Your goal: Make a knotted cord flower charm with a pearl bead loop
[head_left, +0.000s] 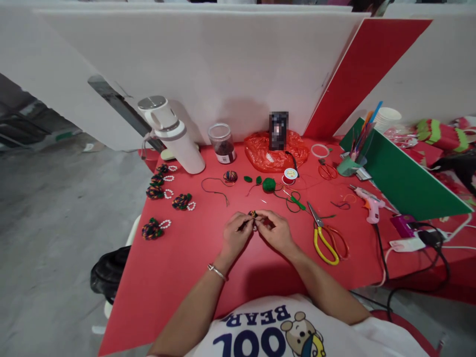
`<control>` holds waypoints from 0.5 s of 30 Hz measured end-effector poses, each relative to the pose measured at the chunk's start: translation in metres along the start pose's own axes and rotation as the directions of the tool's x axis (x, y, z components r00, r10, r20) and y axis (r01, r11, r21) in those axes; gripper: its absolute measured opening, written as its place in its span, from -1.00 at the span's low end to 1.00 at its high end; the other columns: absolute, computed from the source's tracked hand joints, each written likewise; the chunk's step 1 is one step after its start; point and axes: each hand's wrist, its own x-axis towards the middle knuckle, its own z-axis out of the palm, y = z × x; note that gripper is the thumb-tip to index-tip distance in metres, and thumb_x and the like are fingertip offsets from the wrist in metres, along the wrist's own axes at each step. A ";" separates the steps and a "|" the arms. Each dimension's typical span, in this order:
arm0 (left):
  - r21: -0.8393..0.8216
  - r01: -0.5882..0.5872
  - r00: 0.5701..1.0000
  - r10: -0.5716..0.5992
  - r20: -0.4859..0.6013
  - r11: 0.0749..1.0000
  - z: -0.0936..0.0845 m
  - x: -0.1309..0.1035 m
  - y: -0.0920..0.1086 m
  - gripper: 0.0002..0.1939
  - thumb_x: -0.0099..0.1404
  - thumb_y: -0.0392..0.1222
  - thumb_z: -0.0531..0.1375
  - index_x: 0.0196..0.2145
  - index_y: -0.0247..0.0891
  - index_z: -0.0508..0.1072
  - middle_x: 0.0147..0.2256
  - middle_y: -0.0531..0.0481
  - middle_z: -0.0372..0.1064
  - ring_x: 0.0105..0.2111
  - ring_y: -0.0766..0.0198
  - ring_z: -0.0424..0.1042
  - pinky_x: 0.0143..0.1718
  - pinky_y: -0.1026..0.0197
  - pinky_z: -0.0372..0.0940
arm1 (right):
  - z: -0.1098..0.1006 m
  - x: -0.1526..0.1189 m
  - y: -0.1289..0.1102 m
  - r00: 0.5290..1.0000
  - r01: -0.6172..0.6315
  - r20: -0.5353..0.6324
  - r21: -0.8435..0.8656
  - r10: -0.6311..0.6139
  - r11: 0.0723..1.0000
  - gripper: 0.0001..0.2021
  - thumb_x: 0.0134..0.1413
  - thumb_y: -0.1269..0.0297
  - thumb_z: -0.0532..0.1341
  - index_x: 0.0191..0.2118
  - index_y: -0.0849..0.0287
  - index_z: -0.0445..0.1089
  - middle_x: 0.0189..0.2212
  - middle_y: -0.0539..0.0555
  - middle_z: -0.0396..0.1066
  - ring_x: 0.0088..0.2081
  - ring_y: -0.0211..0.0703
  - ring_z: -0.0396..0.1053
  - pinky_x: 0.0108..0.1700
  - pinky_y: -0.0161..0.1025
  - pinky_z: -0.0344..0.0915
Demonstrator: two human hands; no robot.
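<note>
My left hand (238, 231) and my right hand (274, 230) meet above the red table (178, 277), both pinching a small multicolored knitted piece (253, 214). A few light beads show just under it, between the fingers. Beyond my hands lie a green yarn ball (268, 185), a multicolored yarn ball (230, 176) with a loose strand, two green leaf pieces and a green-handled hook (298, 203). Several finished-looking knitted pieces with bead loops (152, 229) rest at the table's left side. Yellow-handled scissors (325, 244) lie open to the right of my right hand.
A white bottle (182, 148), a clear jar (222, 144) and a red plastic bag (256, 153) with a phone (278, 131) stand along the back. A thread spool (290, 175) is nearby. At right are a pink glue gun (372, 204), cables and a green board (405, 173).
</note>
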 end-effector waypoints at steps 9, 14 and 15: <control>0.011 0.006 0.999 -0.006 -0.034 1.000 0.001 0.001 -0.001 -0.88 0.27 -0.33 0.23 -0.36 -0.23 0.58 -0.45 -0.01 0.48 -0.47 0.31 0.45 -0.41 0.27 0.35 | 0.001 0.001 0.002 0.972 -0.233 0.097 0.251 0.215 0.940 -0.74 0.15 0.26 0.26 -0.05 0.15 0.54 -0.31 0.07 0.61 -0.32 -0.18 0.56 -0.29 -0.29 0.52; -0.011 -0.014 1.000 0.013 -0.022 1.000 0.002 0.001 -0.003 -0.88 0.29 -0.33 0.23 -0.34 -0.23 0.59 -0.43 -0.01 0.49 -0.44 0.32 0.47 -0.38 0.27 0.38 | 0.000 0.003 0.005 0.962 -0.264 0.140 0.244 0.236 0.933 -0.76 0.23 0.17 0.22 -0.13 0.12 0.60 -0.33 0.07 0.62 -0.38 -0.15 0.57 -0.34 -0.23 0.54; -0.012 -0.014 1.000 0.014 -0.013 1.000 0.002 0.000 -0.003 -0.88 0.30 -0.33 0.23 -0.34 -0.22 0.59 -0.42 -0.01 0.49 -0.44 0.32 0.47 -0.37 0.26 0.39 | 0.000 0.003 0.005 0.967 -0.240 0.141 0.222 0.212 0.945 -0.76 0.23 0.17 0.22 -0.14 0.11 0.60 -0.32 0.07 0.62 -0.38 -0.15 0.57 -0.32 -0.22 0.55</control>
